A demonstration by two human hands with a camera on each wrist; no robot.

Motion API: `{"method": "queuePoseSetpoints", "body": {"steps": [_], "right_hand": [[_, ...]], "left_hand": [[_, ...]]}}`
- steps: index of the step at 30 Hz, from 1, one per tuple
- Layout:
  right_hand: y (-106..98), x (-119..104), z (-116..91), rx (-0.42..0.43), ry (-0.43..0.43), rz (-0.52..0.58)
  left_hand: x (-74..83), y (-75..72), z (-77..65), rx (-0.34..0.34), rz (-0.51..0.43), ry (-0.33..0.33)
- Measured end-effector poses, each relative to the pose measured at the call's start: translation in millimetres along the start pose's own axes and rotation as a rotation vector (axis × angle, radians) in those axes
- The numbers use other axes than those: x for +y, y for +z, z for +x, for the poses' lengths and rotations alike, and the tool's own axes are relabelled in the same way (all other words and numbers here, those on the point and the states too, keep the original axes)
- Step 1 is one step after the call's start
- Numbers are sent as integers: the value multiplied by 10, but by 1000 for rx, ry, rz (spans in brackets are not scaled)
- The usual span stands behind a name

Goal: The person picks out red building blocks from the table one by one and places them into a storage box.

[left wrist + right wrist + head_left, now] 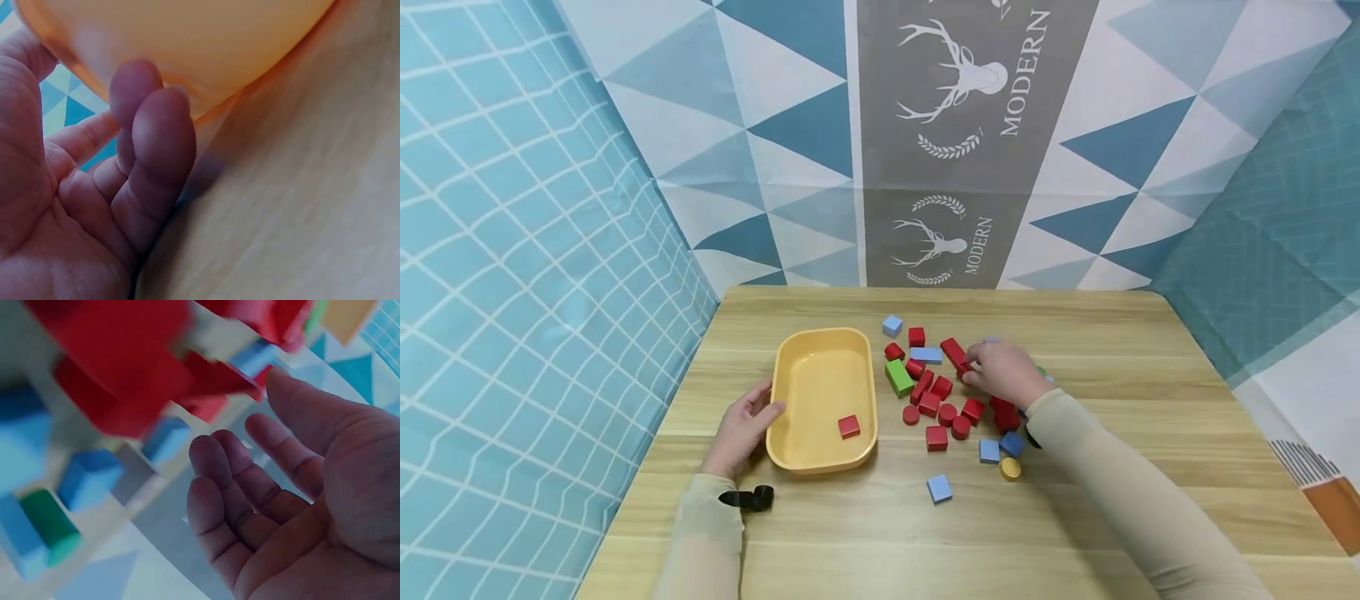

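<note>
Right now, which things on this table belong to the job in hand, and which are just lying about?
Apparently in the job:
yellow tray, left hand at its rim
red block inside the tray
long red block beside the right hand
probably the loose red blocks

Apparently just lying about:
green blocks
blue blocks
yellow round block

The bench point(850, 542) looks smooth, wood-grained, faintly shiny; the tray point(820, 383), glossy plastic; the red blocks point(929, 404), smooth and satiny; the backdrop point(940, 179) at twelve o'clock, creased matt cloth.
</note>
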State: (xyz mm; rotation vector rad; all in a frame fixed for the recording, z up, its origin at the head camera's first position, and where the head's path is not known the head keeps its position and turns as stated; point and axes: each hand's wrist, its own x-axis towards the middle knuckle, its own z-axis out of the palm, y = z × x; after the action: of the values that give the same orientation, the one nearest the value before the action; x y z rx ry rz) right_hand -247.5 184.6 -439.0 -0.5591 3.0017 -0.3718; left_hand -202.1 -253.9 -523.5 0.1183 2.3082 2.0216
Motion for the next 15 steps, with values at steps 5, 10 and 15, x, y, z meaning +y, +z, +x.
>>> {"method": "queuePoseSetpoints", "body": {"steps": [5,10,15], "right_hand": [[171,37,-3,-58,58,-2],[254,-2,14,-74,74,-18],[298,-34,34,-41,31,-56]], "left_hand": [[6,18,4,1,-1,2],[-2,12,-5,7,-34,-6],[-10,7,-11,12,-25,2]]}}
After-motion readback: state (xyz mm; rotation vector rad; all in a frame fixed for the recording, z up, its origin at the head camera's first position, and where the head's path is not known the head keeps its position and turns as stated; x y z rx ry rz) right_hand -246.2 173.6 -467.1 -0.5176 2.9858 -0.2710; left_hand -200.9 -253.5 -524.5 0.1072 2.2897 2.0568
